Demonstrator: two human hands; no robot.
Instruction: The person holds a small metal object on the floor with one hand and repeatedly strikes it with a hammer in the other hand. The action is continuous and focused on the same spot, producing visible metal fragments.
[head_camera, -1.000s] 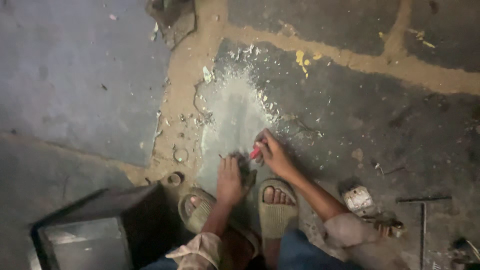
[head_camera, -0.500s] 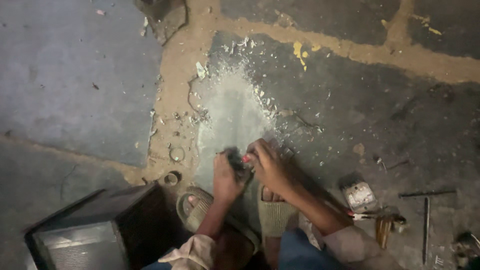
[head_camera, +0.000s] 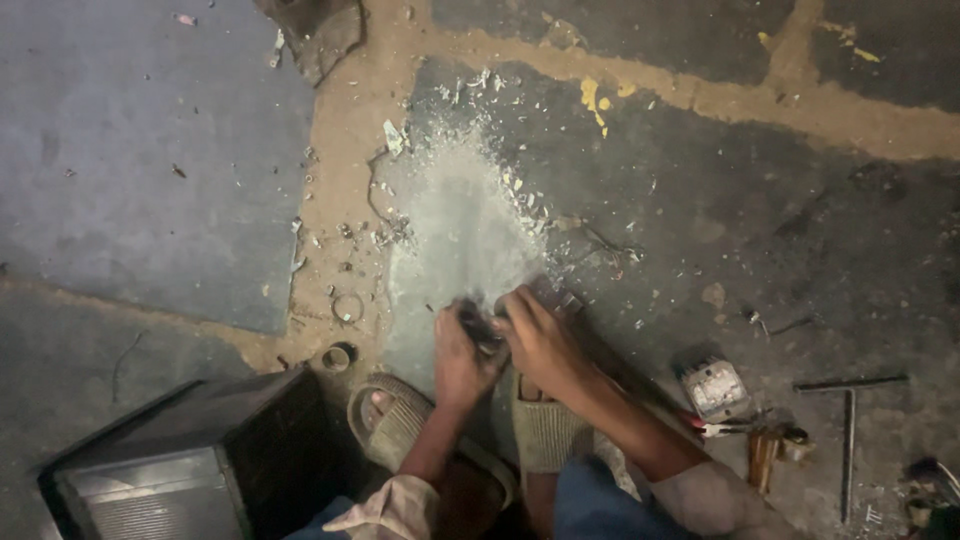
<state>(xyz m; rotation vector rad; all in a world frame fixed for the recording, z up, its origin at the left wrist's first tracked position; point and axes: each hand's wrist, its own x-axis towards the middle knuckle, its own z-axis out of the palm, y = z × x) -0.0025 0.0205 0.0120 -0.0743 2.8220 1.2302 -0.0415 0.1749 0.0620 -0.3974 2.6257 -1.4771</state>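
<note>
Left hand (head_camera: 458, 358) and right hand (head_camera: 540, 340) both grip small dark object (head_camera: 482, 328) between them

Small dark object (head_camera: 481, 328) between left hand (head_camera: 460, 358) and right hand (head_camera: 540, 340): mostly covered by fingers, blurred, kind not readable. Poss. a tool handle; can't confirm. Grip of either hand unclear. Dark box (head_camera: 170, 460) cut off at bottom edge. Items at far right-bottom corner (head_camera: 925, 490) too dim and small to ID. Both forearms leave frame at bottom.
</note>
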